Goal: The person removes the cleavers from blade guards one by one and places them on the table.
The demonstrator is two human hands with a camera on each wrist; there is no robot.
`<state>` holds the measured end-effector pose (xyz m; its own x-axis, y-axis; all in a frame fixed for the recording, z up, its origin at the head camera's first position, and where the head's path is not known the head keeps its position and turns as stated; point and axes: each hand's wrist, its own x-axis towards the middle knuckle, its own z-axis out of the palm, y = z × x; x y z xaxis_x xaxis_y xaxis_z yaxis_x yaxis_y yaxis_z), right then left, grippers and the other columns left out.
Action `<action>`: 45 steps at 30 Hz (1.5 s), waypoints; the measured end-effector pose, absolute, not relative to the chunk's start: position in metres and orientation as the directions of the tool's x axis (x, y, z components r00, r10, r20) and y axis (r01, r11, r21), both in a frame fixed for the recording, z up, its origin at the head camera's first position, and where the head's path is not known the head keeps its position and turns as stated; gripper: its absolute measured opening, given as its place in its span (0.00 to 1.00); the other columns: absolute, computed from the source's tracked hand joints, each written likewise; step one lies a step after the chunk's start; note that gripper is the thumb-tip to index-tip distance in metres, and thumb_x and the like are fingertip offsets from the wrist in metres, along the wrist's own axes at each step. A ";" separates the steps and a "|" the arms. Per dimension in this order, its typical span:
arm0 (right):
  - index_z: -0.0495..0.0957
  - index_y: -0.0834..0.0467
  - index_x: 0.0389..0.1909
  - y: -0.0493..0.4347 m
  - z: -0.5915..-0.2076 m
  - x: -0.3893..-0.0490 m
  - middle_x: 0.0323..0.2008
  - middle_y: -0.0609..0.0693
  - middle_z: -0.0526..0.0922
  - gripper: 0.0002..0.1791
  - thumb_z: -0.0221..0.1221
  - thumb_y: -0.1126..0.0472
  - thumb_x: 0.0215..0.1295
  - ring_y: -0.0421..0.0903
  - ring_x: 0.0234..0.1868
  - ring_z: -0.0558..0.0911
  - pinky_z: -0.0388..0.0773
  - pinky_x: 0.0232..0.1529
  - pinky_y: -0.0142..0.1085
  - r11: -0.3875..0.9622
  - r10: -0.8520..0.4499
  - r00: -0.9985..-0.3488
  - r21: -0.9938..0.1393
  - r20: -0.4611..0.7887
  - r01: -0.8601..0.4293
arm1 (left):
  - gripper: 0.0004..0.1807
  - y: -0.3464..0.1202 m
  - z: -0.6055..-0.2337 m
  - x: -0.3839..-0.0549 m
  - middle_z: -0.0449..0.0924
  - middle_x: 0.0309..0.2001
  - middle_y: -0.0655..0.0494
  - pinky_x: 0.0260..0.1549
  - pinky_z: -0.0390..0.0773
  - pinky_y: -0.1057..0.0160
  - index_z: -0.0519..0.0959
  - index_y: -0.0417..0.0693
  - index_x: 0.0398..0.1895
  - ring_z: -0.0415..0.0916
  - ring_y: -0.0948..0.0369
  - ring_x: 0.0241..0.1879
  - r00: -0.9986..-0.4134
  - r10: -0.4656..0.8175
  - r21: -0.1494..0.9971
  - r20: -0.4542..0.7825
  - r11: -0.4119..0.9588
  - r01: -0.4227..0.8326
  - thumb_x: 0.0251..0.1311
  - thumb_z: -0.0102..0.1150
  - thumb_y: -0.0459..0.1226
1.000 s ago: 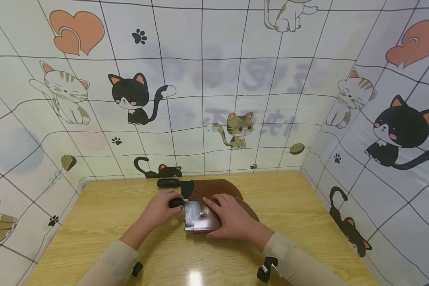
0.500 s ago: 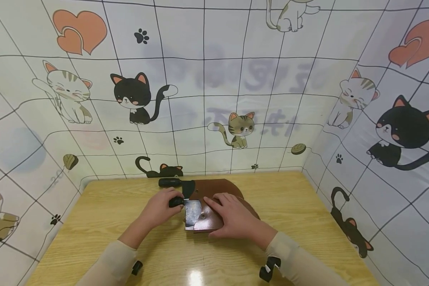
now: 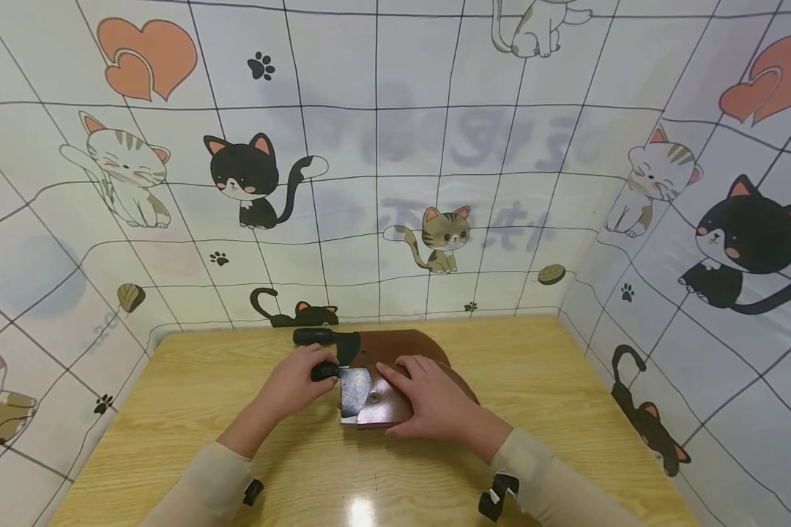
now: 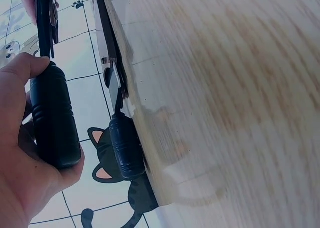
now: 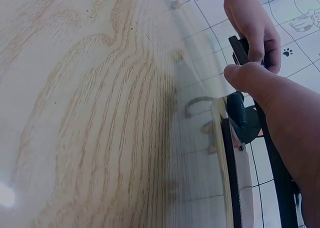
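Observation:
My left hand grips the black ridged handle of a broad-bladed cleaver. Only the heel of its grey blade shows; the rest sits inside a brown leather sheath with a round metal snap. Across that sheath lies my right hand, fingers over the far side and thumb at the near edge. Both wrist views show this cleaver held above the table. Behind it, flat on the wood, is a second cleaver with a black handle, its blade in a similar brown sheath.
The light wooden table ends at the back against a white cloth wall printed with cats and a black grid. The same cloth closes both sides. A black strap clip sits at the right cuff, another clip at the left.
Both hands keep their hold on the cleaver and sheath with almost no movement. The whole head view has shifted very slightly.

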<state>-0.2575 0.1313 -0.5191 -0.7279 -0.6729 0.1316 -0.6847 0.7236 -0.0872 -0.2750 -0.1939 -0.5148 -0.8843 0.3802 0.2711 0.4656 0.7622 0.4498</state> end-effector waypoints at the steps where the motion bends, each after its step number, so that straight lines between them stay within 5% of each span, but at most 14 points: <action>1: 0.55 0.38 0.91 0.131 -0.519 -0.257 0.75 0.50 0.69 0.65 0.69 0.17 0.57 0.50 0.76 0.69 0.67 0.79 0.51 0.725 -0.672 -0.729 -0.088 0.132 -0.684 | 0.13 -0.194 -0.515 -0.275 0.82 0.47 0.61 0.47 0.81 0.47 0.88 0.57 0.50 0.78 0.55 0.47 -0.884 0.380 0.453 0.271 0.761 0.465 0.64 0.77 0.40; 29: 0.58 0.41 0.90 0.154 -0.523 -0.265 0.71 0.51 0.71 0.65 0.72 0.20 0.56 0.50 0.72 0.69 0.70 0.75 0.52 0.712 -0.673 -0.714 -0.092 0.194 -0.697 | 0.12 -0.214 -0.512 -0.278 0.81 0.45 0.62 0.47 0.82 0.48 0.87 0.56 0.49 0.79 0.57 0.46 -0.905 0.346 0.511 0.248 0.747 0.426 0.65 0.78 0.37; 45: 0.56 0.42 0.91 0.171 -0.523 -0.257 0.75 0.52 0.67 0.69 0.74 0.19 0.53 0.51 0.74 0.66 0.70 0.74 0.54 0.693 -0.688 -0.708 -0.145 0.161 -0.706 | 0.15 -0.225 -0.512 -0.275 0.83 0.48 0.60 0.51 0.83 0.45 0.88 0.49 0.54 0.80 0.55 0.49 -0.856 0.446 0.440 0.262 0.734 0.517 0.66 0.78 0.37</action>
<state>-0.2567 0.1708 -0.5233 -0.7080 -0.6877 0.1607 -0.7061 0.6930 -0.1453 -0.2745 -0.2248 -0.5123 -0.8559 0.4455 0.2625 0.5171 0.7339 0.4404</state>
